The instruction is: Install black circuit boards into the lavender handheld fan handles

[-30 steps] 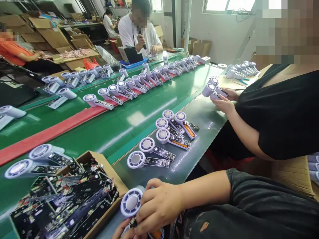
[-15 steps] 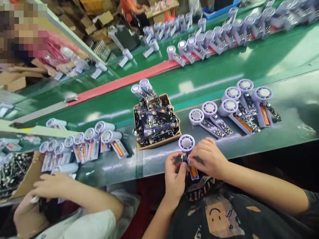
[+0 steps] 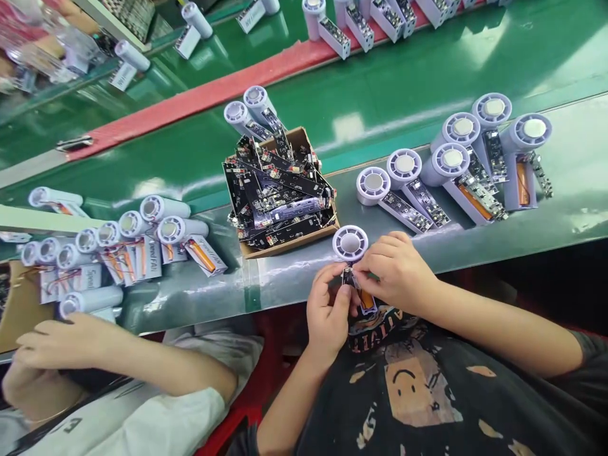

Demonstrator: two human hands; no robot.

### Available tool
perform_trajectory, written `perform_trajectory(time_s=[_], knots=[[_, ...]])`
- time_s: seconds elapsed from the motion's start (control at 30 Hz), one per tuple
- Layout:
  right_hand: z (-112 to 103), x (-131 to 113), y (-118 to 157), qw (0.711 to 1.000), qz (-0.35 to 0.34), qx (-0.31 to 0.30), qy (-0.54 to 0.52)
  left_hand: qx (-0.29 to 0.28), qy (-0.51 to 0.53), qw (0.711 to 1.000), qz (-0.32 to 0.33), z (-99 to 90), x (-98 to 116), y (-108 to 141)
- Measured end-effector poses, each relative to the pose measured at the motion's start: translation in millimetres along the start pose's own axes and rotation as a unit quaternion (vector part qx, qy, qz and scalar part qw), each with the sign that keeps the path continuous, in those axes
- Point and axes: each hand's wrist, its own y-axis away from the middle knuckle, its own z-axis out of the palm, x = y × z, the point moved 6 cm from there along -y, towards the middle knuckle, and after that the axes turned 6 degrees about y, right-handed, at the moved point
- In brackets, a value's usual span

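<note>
In front of my chest, just off the bench edge, is a lilac handheld fan [image 3: 350,243] with its round ringed head up. Its handle is uncovered, and an orange battery [image 3: 367,300] shows inside. My left hand [image 3: 330,310] is closed around a small black circuit board [image 3: 348,277] against the handle. From the other side, my right hand [image 3: 399,272] pinches at the board's upper end, just below the fan head. Its fingertips cover whatever is between them.
A cardboard box [image 3: 289,246] heaped with circuit boards [image 3: 285,196] stands ahead. Several fans with boards [image 3: 406,166] lie at right; other fans [image 3: 173,231] line the left. A co-worker's hands [image 3: 71,345] are at lower left. Beyond runs a green conveyor [image 3: 380,114] with a red strip [image 3: 213,92].
The view has tilted down and shifted, so the bench things appear higher. Both my hands stay at the fan and the board, with only small finger movement.
</note>
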Motion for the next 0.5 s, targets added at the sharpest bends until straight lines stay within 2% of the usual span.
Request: perform_trajectory(time_s=[0.23, 0.5], knots=[[2.5, 0.0, 1.5, 1.0, -0.008, 0.002, 0.003, 0.012, -0.076, 0.996, 0.04, -2.6, 1.9, 2.8], [0.6, -1.1, 3.8, 0.999, -0.032, 0.009, -0.006, 0.009, -0.071, 0.996, 0.058, -3.2, -3.4, 7.1]])
